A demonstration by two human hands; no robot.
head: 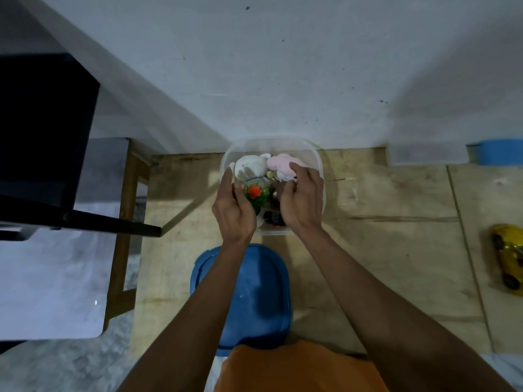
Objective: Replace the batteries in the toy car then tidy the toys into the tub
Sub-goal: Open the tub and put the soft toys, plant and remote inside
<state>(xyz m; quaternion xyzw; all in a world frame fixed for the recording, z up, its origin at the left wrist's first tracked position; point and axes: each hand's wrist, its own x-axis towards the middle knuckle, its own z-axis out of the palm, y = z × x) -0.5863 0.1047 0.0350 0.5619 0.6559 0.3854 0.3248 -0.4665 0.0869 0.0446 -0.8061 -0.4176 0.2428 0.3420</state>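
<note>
A clear plastic tub point(283, 142) stands on the wooden table against the wall. Inside it lie a white plush point(250, 166), a pink plush point(281, 164), a green and orange toy point(256, 193) and a dark toy point(273, 217). Both my hands are over the tub. My left hand point(233, 206) has straight fingers along the tub's left rim, beside the white plush. My right hand point(301, 198) reaches in with curled fingers on the pink plush and the dark things under it. A yellow toy car point(508, 260) lies on the table at the far right.
The tub's blue lid point(254, 292) lies on the table just in front of the tub, under my forearms. A clear container point(427, 155) and a blue thing point(498, 152) sit by the wall at the right. A dark chair point(48, 137) stands to the left.
</note>
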